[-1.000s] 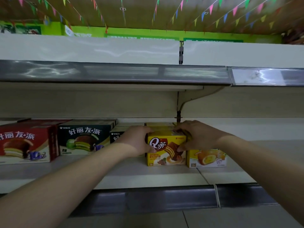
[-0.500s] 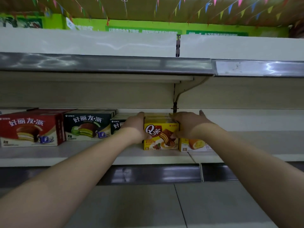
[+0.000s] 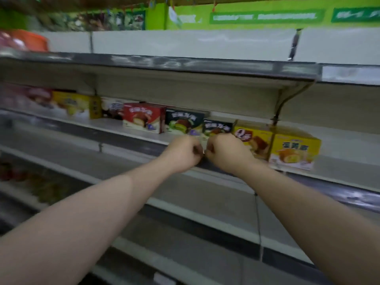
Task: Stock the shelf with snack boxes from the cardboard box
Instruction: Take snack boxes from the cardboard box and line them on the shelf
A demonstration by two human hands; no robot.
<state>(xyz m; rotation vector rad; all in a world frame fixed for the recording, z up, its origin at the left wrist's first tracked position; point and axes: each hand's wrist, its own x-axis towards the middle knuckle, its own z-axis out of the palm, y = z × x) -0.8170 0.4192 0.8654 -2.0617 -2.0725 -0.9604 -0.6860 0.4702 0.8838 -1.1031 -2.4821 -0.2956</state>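
A row of snack boxes stands on the middle shelf (image 3: 339, 171): a yellow Q box (image 3: 257, 138), a yellow egg-cake box (image 3: 296, 149) to its right, two dark green boxes (image 3: 185, 122) and a red box (image 3: 141, 117) to its left. My left hand (image 3: 183, 153) and my right hand (image 3: 226, 153) hover side by side in front of the shelf edge, fingers curled, holding nothing. My right hand partly covers the Q box's lower left. The cardboard box is out of view.
More yellow and pink packs (image 3: 70, 102) sit blurred at the shelf's far left. An upper shelf (image 3: 185, 66) overhangs the row. A lower shelf (image 3: 205, 202) runs beneath my arms. Orange tubs (image 3: 26, 40) stand at the top left.
Both hands have let go of the yellow Q box and drawn back from it with fingers curled. The view has swung left, showing more of the shelf's left side.
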